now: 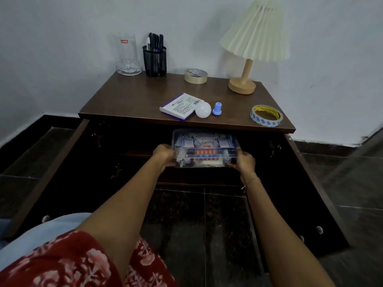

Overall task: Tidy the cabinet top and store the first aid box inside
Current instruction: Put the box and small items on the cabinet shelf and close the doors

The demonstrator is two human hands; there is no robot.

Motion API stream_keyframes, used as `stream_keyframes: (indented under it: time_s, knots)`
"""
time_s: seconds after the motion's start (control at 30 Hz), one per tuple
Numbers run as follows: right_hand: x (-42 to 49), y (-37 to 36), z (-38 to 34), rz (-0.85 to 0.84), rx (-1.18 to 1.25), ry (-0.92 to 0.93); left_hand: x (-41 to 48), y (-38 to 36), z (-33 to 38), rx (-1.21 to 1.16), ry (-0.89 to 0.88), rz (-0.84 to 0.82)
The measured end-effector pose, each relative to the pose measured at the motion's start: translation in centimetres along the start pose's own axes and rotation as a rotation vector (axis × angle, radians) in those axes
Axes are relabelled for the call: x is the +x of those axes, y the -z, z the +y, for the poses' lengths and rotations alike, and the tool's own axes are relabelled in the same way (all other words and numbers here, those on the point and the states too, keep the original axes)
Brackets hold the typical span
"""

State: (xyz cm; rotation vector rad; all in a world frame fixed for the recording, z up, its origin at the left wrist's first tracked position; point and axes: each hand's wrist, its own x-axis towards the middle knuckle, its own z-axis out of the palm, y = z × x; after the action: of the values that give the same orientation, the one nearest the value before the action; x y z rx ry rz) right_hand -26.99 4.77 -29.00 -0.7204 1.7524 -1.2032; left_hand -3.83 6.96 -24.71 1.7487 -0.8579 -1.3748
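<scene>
A clear plastic first aid box point(204, 147) with red lettering on its lid is held level just below the cabinet top point(132, 96), in front of the dark open cabinet. My left hand point(164, 155) grips its left end. My right hand point(243, 160) grips its right end. Both cabinet doors stand open: the left door point(47, 175) and the right door point(317, 191).
On the cabinet top stand a glass vase point(127, 55), a black mesh pen holder point(154, 60), a masking tape roll point(195, 75), a pleated table lamp point(251, 46), a white-and-purple box point(180, 106), a white bulb point(203, 109), a small blue cap point(217, 108) and a printed tape roll point(266, 116). Dark tiled floor lies below.
</scene>
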Motion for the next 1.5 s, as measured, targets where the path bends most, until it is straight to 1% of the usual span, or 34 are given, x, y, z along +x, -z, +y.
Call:
stream_keyframes:
  time_s: [0.17,0.27,0.37,0.43,0.47,0.5,0.57,0.6,0.67,0.73,0.8,1.07,1.3,1.4,1.5]
  knots:
    - [1.6,-1.0,1.3,0.018,-0.104,0.050,1.5,-1.0,-0.7,-0.002,-0.043,0.085]
    - [1.6,-1.4,2.0,0.026,-0.106,0.084,1.9,-1.4,-1.1,0.087,-0.108,0.146]
    - [0.8,-1.6,1.9,0.031,-0.123,0.130,1.7,-2.1,-1.5,0.207,-0.187,0.158]
    - [0.0,-1.9,1.7,0.065,-0.250,0.200,1.2,-2.6,-1.9,0.420,-0.279,0.204]
    - [-0.6,-2.1,1.6,0.110,-0.362,0.258,0.7,-2.8,-2.1,0.602,-0.365,0.253]
    - [-1.4,-2.2,1.4,0.172,-0.492,0.353,0.2,-2.9,-2.3,0.812,-0.478,0.315]
    - [-2.7,-2.6,1.4,0.260,-0.750,0.648,-0.7,-3.1,-2.9,1.178,-0.715,0.398]
    - [-3.1,-2.7,1.5,0.234,-0.869,0.781,-1.1,-3.4,-3.1,1.290,-0.782,0.395]
    - [-3.2,-3.1,1.8,0.071,-1.076,0.920,-1.6,-4.1,-3.7,1.389,-0.800,0.359]
    - [-3.1,-3.1,2.1,-0.073,-1.203,0.948,-1.6,-4.7,-4.0,1.389,-0.745,0.325]
    - [-2.8,-3.0,2.5,-0.112,-1.244,0.953,-1.7,-5.2,-4.1,1.370,-0.704,0.286]
    - [-0.9,-1.1,2.3,-0.091,-1.252,0.910,-0.8,-7.5,-3.3,1.299,-0.666,0.128]
    - [1.7,3.0,2.3,-0.029,-1.238,0.883,-0.6,-10.7,-1.6,1.272,-0.660,-0.107]
    - [2.7,4.3,2.0,-0.049,-1.255,0.855,-0.4,-11.7,-1.3,1.265,-0.673,-0.178]
    - [3.4,4.9,1.9,-0.072,-1.242,0.851,-0.1,-12.1,-1.2,1.262,-0.696,-0.200]
